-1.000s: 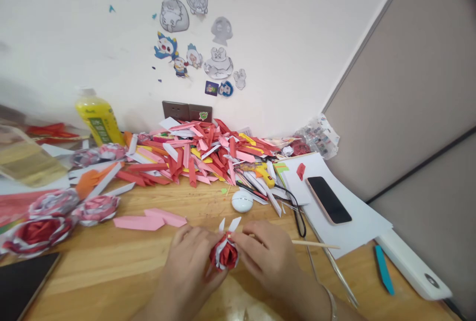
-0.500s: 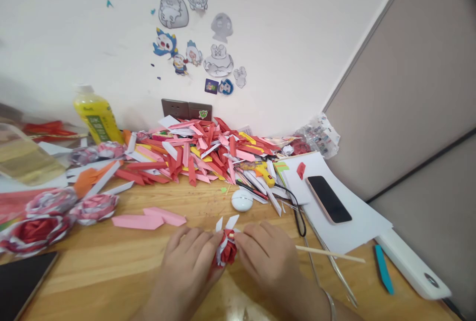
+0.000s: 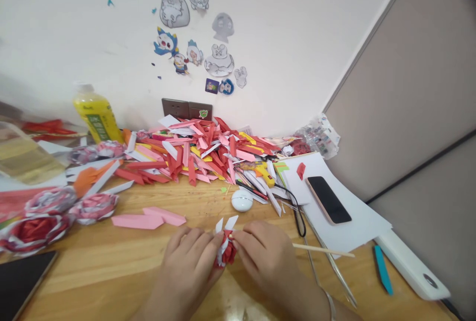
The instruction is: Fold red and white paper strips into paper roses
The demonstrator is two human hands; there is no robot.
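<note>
A small red and white folded-paper flower (image 3: 227, 251) is between my hands above the front of the wooden table. My left hand (image 3: 195, 256) grips its left side with closed fingers. Two white paper tips stick up from its top. My right hand (image 3: 264, 251) is closed at the flower's right side, pinching a thin wooden stick (image 3: 323, 249); one end shows by the flower and the rest comes out to the right of the hand. Just beyond the hands sits a white rounded case (image 3: 242, 200). Two pink folded strips (image 3: 137, 221) lie to the left.
A heap of folded paper strips (image 3: 193, 150) lies along the wall, with a yellow glue gun (image 3: 265, 173) at its right. Finished paper flowers (image 3: 35, 232) and a yellow bottle (image 3: 97, 117) are left; a phone (image 3: 329, 199) rests on white sheets (image 3: 357, 227) right.
The stick's far end has shifted slightly left, towards my right hand. Both hands keep their hold, and the flower has barely moved.
</note>
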